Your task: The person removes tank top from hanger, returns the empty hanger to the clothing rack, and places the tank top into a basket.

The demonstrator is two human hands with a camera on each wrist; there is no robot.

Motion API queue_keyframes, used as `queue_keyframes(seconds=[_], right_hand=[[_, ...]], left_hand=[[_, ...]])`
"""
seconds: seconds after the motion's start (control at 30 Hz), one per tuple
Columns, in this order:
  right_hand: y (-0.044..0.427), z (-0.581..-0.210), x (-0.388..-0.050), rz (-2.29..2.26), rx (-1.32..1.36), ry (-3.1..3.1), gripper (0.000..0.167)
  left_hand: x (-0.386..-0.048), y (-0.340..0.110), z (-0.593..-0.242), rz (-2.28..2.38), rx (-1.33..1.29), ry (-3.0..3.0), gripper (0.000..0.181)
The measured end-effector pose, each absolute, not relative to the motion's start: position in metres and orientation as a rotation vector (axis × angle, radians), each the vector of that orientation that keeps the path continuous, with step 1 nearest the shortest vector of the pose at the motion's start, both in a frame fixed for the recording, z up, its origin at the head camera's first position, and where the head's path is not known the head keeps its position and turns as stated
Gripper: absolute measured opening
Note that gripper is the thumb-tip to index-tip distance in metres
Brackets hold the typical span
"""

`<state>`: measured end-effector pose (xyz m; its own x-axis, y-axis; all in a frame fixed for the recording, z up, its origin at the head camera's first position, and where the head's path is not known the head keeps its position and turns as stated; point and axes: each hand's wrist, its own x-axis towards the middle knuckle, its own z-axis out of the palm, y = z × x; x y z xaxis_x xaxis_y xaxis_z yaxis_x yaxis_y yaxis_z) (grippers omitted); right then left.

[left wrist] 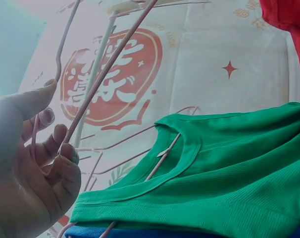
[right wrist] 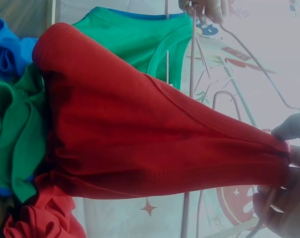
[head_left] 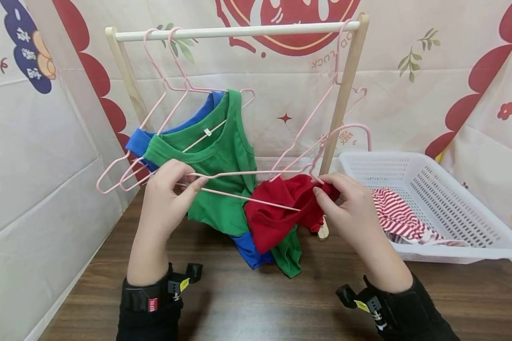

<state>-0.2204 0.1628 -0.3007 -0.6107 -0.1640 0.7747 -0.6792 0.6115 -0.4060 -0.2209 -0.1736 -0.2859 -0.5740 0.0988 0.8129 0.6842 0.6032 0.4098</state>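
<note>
In the head view, the left hand [head_left: 168,194] pinches one end of a pink hanger [head_left: 234,174], and the right hand [head_left: 350,201] grips a red shirt [head_left: 277,203] at the middle of the frame, perhaps so that both stay off the table [head_left: 239,293]. A green shirt [head_left: 205,161] and a blue shirt [head_left: 215,100] hang from the rack [head_left: 239,31] at left, probably to leave room for the hands; striped cloth [head_left: 394,213] lies in the white basket [head_left: 465,208] at right. On the backcloth [head_left: 277,128] I can read "LUCK", upper right, and "RICH!!", upper left corner; the collar tag [head_left: 207,132] is too small to read. In the left wrist view, the left thumb and fingers are curled around the hanger wire, at left. In the right wrist view, the right fingers close on the shirt's narrow end, near the right edge; whether they also hold the hanger, I cannot tell.
</note>
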Motion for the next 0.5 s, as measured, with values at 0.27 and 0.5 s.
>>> queue_keyframes(seconds=[0.27, 0.5], right_hand=[[0.165, -0.3, -0.224, 0.936, 0.641, -2.167, 0.013], [0.166, -0.301, -0.224, 0.943, 0.627, -2.199, 0.014]], left_hand=[[-0.215, -0.184, -0.282, -0.973, -0.567, -2.014, 0.013], [-0.209, -0.19, -0.279, -0.974, -0.521, -2.009, 0.012]])
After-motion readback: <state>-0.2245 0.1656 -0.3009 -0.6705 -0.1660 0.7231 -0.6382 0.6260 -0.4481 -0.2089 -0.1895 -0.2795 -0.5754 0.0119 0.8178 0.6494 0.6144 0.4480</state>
